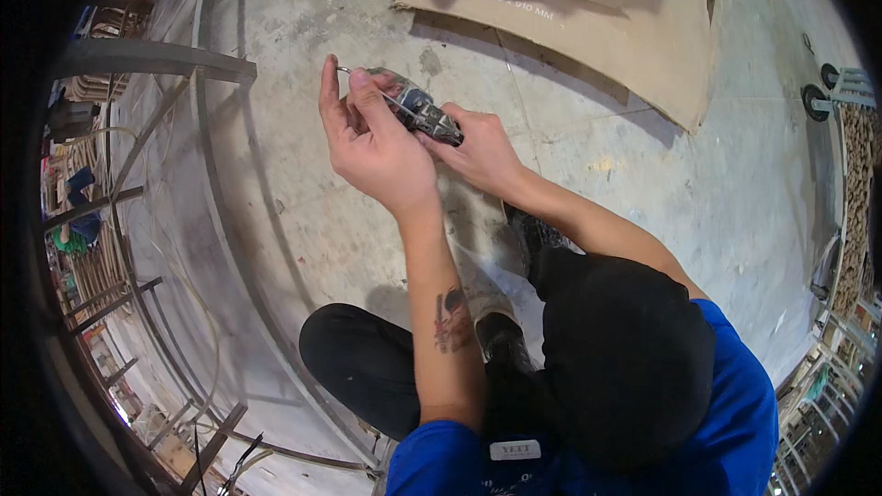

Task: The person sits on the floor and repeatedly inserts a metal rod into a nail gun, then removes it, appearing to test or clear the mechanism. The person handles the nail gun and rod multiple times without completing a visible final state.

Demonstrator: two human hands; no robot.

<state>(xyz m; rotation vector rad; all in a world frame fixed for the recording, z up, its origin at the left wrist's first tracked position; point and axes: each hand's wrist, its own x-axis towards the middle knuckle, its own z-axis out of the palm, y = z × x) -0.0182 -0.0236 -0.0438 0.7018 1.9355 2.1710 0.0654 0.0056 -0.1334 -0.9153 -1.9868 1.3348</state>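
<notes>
A grimy, dark hand tool (418,110) with a smeared, reddish-grey body is held tilted in front of me, above the concrete floor; its exact kind I cannot make out. My left hand (377,138) is closed around its far left end, with the thumb on top. The left index finger reaches forward, its tip by a thin, bent metal piece (344,69) that sticks out there. Around the tool's near right end, the fingers of my right hand (478,147) are wrapped. My palms hide part of the tool's underside.
Large brown cardboard sheets (570,46) lie beyond my hands. A long metal frame (216,174) with crossbars runs along the left. At the far right stands a wheeled cart (841,96) beside stacked material. My bent knees (358,358) are close below.
</notes>
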